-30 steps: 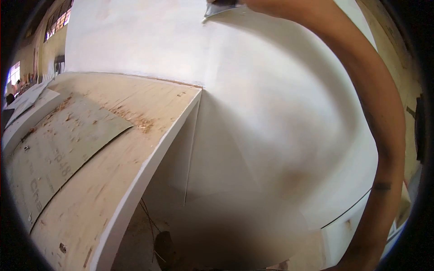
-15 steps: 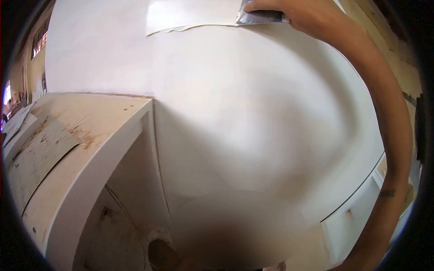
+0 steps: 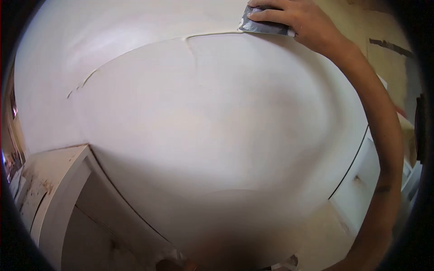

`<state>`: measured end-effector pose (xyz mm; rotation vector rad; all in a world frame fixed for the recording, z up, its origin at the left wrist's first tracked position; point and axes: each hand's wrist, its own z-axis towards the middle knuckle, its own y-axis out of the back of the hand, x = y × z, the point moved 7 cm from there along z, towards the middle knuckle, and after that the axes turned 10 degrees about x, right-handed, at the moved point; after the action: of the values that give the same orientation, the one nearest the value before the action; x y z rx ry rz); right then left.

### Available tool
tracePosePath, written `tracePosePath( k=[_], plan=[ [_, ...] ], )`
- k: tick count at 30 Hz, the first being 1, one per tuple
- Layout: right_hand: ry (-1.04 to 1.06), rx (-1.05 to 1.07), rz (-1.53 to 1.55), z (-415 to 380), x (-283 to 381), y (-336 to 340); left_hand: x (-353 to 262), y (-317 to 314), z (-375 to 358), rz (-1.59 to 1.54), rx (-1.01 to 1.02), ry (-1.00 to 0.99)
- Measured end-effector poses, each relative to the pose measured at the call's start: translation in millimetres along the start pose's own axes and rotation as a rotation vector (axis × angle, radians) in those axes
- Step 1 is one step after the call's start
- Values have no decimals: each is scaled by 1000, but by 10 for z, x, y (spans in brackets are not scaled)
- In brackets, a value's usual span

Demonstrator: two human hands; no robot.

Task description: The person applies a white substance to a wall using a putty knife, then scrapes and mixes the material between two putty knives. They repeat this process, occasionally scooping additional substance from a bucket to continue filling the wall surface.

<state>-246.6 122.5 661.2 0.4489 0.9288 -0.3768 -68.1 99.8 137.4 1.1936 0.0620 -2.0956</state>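
Note:
My right hand reaches up to the top right and grips a flat metal putty scraper, fingers laid over its face. The scraper's lower edge rests against a large white panel. Whitish filler shows on the blade's left corner. From that corner a thin raised ridge of filler trails left and curves down across the panel. A fainter streak drops from it near the middle. My left hand is not to be seen.
A white cabinet frame with a dusty top adjoins the panel at the lower left. Another white panelled piece stands beyond the panel's right edge. A yellowish wall rises behind. A dark blur covers the bottom centre.
My right hand has carried the scraper rightward over the panel, and the filler ridge behind it is longer. The view has turned right, so the cabinet sits further left and lower.

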Motion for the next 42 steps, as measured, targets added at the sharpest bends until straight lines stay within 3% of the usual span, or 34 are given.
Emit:
tracePosePath(
  k=[2,10,13,15,22,27,30,32,34,35,36,38,40,41,42],
  plan=[
    [-40,1,16,-202,-117,-151,75,-33,-39,-6,3,8],
    [-233,-38,179,-973,-445,-618,74,-192,-92,-192,-172,373],
    [-252,-115,190,-1100,-440,-784,38,-214,-132,-332,-300,488],
    [-327,-325,197,-1212,-409,-791,-1,-236,-168,-452,-394,527],
    [-561,-184,295,-1393,-327,-906,-265,-404,-57,-925,-650,363],
    [-637,45,457,-1613,-94,-689,-450,-448,292,-1089,-613,274],
    [-487,-180,791,-1816,544,-292,-558,-486,435,-1215,-525,208],
    [-400,-88,967,-1915,1188,-91,-640,-520,523,-1345,-484,148],
    [-188,-45,1296,-1950,1860,186,-886,-627,681,-1679,-258,-87],
    [-106,-57,1520,-1962,2106,336,-995,-667,728,-1675,-272,-103],
    [-14,-62,1748,-1927,2337,473,-1056,-571,681,-1053,-484,69],
    [-36,-36,1822,-1968,2758,479,-1175,-394,463,-407,-688,239],
    [-57,2,1888,-1923,2939,300,-1042,-326,241,-988,-719,150],
    [0,234,1595,-1909,3037,137,-1020,-329,169,-1279,-707,85],
    [51,434,1278,-1922,3104,-38,-1040,-286,96,-1280,-721,70]
  ],
)
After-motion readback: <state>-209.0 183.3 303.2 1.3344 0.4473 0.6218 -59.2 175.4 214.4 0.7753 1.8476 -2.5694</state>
